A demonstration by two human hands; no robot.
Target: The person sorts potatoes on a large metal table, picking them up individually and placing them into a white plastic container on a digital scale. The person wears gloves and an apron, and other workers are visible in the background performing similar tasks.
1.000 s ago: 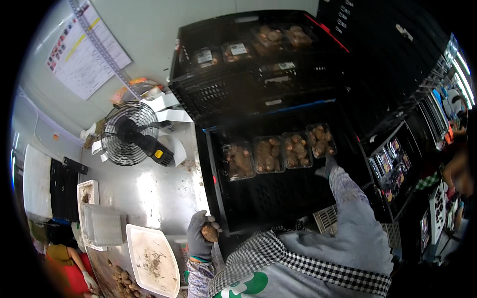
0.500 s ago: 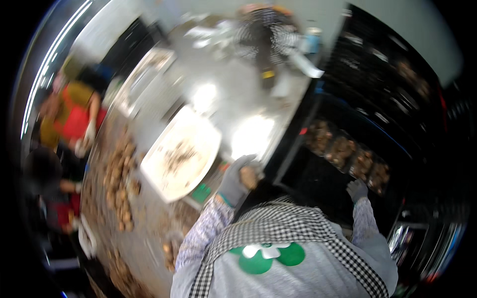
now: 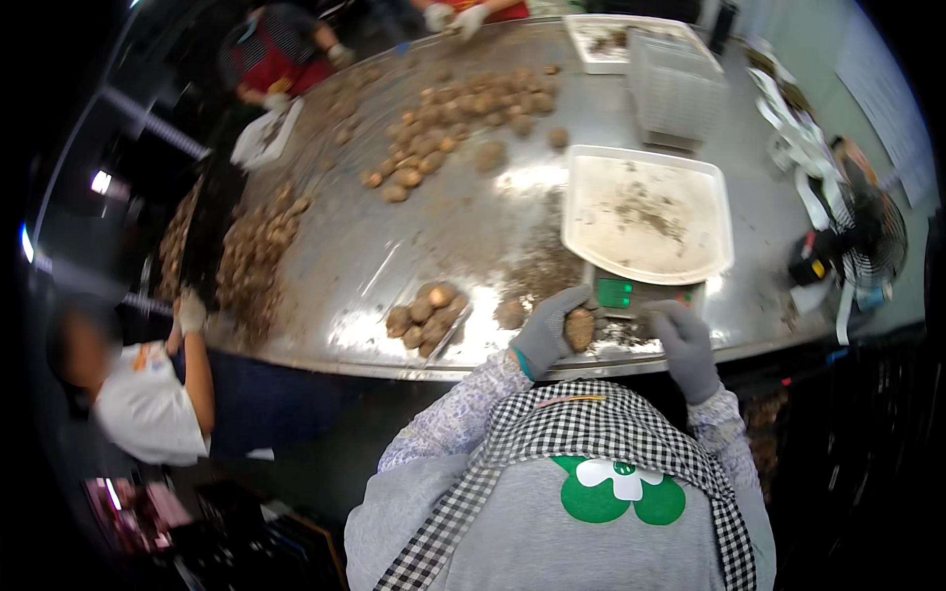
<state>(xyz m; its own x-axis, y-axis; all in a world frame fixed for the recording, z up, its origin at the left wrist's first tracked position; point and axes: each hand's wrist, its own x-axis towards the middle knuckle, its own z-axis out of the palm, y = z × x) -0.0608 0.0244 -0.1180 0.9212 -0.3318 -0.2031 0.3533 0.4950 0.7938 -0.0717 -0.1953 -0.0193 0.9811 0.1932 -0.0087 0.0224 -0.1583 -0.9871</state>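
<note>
My left hand (image 3: 542, 330), in a grey glove, is closed on a rough brown tuber (image 3: 579, 332) at the table's near edge. My right hand (image 3: 687, 355), also gloved, is a little to its right, fingers loosely bent and apart, nothing visible in them. Just beyond both hands sits a scale (image 3: 616, 294) with a green-lit display, and behind it a white plastic tray (image 3: 645, 207) smeared with dirt. Left of my hands stands a clear container (image 3: 424, 320) heaped with brown tubers.
Loose tubers (image 3: 434, 128) cover parts of the metal table (image 3: 360, 261). Stacked clear boxes (image 3: 670, 94) and a black fan (image 3: 867, 241) are to the right. A co-worker in white (image 3: 148, 404) stands at left; others (image 3: 281, 59) work across the table.
My view has swung from the black crates round to the table. My right hand has left the packed containers and come over near my left hand, which still holds a tuber.
</note>
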